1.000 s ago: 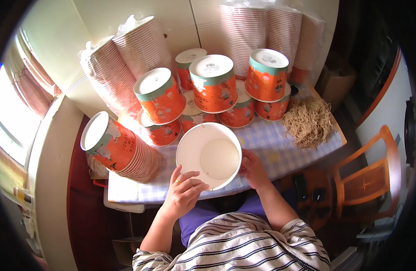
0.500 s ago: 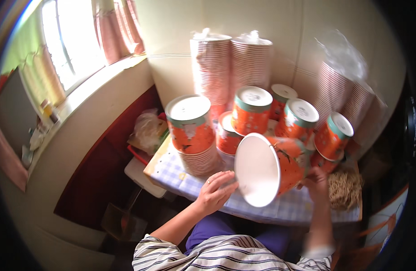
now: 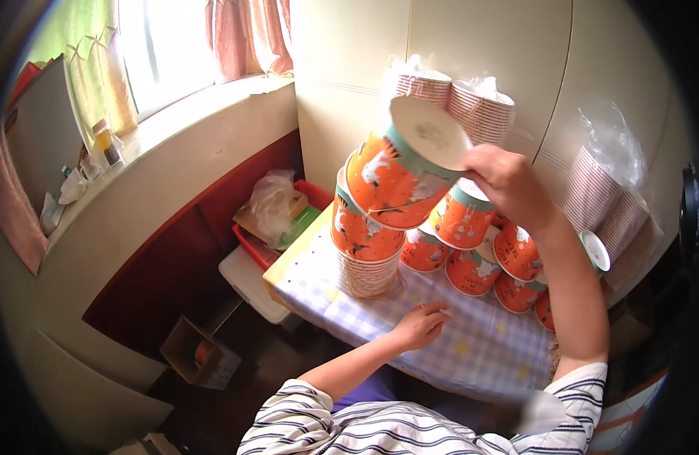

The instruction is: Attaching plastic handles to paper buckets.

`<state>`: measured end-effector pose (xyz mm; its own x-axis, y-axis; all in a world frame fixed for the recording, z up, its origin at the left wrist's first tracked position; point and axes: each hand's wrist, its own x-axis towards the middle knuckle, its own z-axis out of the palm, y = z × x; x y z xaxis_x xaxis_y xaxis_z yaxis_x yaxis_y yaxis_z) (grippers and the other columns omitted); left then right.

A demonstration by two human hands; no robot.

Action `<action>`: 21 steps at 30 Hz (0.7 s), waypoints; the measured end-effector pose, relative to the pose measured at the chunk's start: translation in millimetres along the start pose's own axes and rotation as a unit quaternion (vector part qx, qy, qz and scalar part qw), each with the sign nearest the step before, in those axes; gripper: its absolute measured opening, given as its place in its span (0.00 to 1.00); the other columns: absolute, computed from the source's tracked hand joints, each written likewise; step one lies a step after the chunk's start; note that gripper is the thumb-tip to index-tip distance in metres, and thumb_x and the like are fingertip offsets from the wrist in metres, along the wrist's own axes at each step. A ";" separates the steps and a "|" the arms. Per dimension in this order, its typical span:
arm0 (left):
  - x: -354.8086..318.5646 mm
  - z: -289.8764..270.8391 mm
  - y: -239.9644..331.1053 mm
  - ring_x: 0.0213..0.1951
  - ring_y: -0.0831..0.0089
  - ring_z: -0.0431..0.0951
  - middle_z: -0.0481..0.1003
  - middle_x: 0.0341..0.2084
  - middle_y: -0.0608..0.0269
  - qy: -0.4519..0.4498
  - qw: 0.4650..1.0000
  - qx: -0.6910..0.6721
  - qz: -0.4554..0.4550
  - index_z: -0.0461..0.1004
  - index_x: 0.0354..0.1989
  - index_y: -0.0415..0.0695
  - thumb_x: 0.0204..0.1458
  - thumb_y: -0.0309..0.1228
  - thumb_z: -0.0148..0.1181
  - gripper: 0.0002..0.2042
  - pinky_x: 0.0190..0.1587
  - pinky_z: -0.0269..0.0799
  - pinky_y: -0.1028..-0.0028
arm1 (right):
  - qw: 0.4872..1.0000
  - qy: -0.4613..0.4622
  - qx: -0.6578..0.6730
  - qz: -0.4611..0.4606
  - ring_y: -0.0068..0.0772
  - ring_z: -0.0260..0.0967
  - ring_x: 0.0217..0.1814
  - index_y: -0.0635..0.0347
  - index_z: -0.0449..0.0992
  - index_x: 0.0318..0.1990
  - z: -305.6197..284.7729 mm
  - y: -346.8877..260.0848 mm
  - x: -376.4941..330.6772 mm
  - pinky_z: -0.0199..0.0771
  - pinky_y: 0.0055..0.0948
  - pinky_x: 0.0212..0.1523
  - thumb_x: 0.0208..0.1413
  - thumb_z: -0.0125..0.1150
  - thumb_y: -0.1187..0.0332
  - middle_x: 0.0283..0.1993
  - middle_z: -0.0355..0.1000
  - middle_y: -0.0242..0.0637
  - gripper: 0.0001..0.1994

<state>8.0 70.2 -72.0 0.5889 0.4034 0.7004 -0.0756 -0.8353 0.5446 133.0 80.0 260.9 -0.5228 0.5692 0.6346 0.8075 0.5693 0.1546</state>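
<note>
Head view: my right hand grips an orange tub by its rim, tilted over the tub stack. My left hand rests loosely curled on the checked table, holding nothing.

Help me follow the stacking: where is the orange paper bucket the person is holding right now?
In the head view the orange paper bucket sits upper centre, tilted, gripped at its rim by the right hand, directly above the nested bucket stack at the checked table's left end.
</note>
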 end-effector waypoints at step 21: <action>-14.5 15.9 -23.5 0.41 0.51 0.74 0.73 0.41 0.50 -0.004 0.999 0.009 -0.046 0.75 0.33 0.39 0.43 0.25 0.55 0.09 0.43 0.71 0.60 | 0.986 -0.134 -0.070 -0.074 0.39 0.76 0.32 0.59 0.73 0.30 86.5 -5.0 33.1 0.78 0.33 0.31 0.47 0.52 0.78 0.32 0.72 0.40 0.05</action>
<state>14.0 78.1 -102.3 0.5990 0.4759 0.6440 -0.0069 -0.8011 0.5985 88.0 147.4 215.7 -0.6760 0.6325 0.3780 0.7369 0.5813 0.3451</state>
